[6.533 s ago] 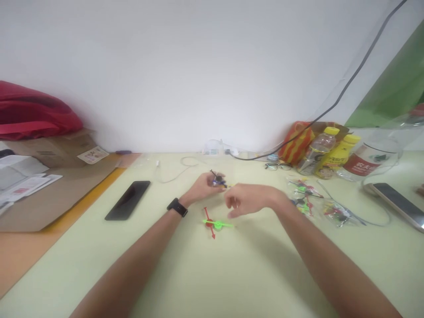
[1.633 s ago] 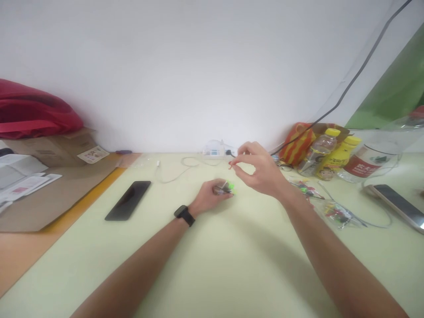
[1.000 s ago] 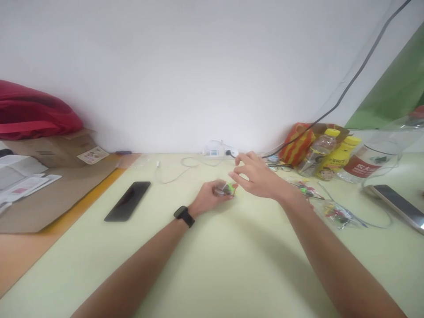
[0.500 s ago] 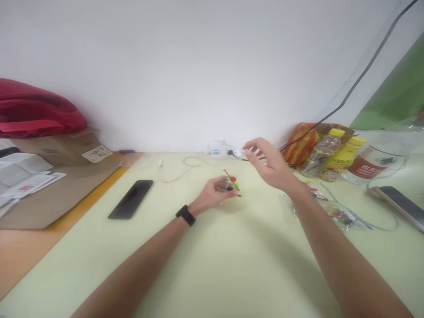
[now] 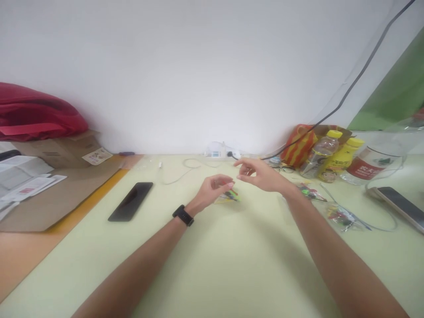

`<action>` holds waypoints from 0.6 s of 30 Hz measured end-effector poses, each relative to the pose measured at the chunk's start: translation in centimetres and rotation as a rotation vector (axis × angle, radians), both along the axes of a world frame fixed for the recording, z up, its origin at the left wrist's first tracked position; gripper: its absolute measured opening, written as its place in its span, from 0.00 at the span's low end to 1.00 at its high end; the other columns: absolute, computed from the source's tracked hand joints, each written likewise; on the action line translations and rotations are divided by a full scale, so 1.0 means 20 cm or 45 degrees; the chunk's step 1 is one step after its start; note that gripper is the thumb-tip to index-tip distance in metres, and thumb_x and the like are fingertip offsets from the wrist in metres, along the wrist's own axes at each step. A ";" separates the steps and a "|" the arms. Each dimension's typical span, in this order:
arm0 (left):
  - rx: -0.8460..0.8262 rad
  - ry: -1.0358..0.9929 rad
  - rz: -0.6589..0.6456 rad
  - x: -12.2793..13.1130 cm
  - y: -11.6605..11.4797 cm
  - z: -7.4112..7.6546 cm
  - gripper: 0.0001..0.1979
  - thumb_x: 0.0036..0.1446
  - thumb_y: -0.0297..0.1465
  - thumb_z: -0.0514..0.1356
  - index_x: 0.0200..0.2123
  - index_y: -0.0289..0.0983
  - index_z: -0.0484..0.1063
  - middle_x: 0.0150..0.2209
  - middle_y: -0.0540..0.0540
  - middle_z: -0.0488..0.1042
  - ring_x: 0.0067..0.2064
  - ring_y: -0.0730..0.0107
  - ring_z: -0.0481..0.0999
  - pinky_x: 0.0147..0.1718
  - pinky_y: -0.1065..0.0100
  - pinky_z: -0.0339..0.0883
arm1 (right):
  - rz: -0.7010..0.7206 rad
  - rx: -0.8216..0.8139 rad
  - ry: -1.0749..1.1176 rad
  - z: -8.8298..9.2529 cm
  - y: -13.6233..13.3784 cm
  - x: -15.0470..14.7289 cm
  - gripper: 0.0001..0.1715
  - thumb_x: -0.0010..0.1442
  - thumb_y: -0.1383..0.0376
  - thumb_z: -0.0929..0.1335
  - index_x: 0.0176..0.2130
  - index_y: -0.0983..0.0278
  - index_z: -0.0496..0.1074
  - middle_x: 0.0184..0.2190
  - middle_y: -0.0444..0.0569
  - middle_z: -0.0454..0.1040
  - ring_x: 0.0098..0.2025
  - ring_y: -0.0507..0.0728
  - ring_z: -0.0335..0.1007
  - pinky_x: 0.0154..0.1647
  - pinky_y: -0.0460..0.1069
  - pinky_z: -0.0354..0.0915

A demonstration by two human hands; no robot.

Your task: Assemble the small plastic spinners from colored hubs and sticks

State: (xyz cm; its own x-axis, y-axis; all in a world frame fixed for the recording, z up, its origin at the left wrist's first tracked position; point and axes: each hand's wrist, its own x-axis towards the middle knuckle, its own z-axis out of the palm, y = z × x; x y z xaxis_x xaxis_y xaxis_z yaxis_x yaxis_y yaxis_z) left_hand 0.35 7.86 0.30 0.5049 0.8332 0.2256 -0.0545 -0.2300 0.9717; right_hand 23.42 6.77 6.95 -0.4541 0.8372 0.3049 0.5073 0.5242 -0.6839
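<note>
Near the middle of the table, my left hand (image 5: 213,191), with a black watch (image 5: 183,215) on its wrist, has its fingers curled round a small colourful plastic piece (image 5: 234,194). Red, green, yellow and dark parts of it show at the fingertips and just below them; the rest is hidden by the hand. Just to the right, my right hand (image 5: 261,175) hovers with bent fingers and the thumb apart from them. Nothing visible lies between its fingers. The fingertips of both hands are close together but do not appear to touch.
On the left lie a black phone (image 5: 131,202) and cardboard (image 5: 62,194). To the right are small clear bags of coloured parts (image 5: 342,216), bottles (image 5: 341,161), a second phone (image 5: 402,203) and cables. A power strip (image 5: 215,152) sits by the wall.
My right hand has moved down and left, close to the left hand. My left hand has turned slightly, and the long red part no longer sticks up above its fingers.
</note>
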 end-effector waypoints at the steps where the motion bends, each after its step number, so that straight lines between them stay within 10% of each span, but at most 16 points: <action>1: 0.026 -0.003 0.014 0.00 0.00 0.01 0.18 0.60 0.41 0.67 0.47 0.34 0.77 0.46 0.37 0.82 0.43 0.57 0.83 0.46 0.57 0.76 | 0.002 0.008 0.004 -0.01 0.01 0.00 0.17 0.63 0.59 0.70 0.51 0.60 0.73 0.37 0.48 0.78 0.40 0.58 0.75 0.45 0.54 0.71; 9: 0.101 0.013 0.067 -0.02 0.02 0.10 0.10 0.59 0.32 0.66 0.42 0.34 0.79 0.44 0.39 0.83 0.42 0.58 0.83 0.47 0.56 0.76 | 0.021 0.089 0.111 0.03 -0.01 -0.02 0.15 0.63 0.61 0.69 0.50 0.60 0.74 0.34 0.47 0.78 0.36 0.57 0.75 0.42 0.53 0.71; 18: 0.168 0.071 0.110 -0.11 0.04 0.23 0.25 0.58 0.39 0.69 0.57 0.38 0.74 0.54 0.36 0.79 0.58 0.51 0.77 0.57 0.51 0.71 | 0.036 0.147 0.074 0.13 -0.06 0.03 0.17 0.65 0.60 0.69 0.52 0.59 0.74 0.35 0.47 0.79 0.38 0.58 0.75 0.44 0.53 0.70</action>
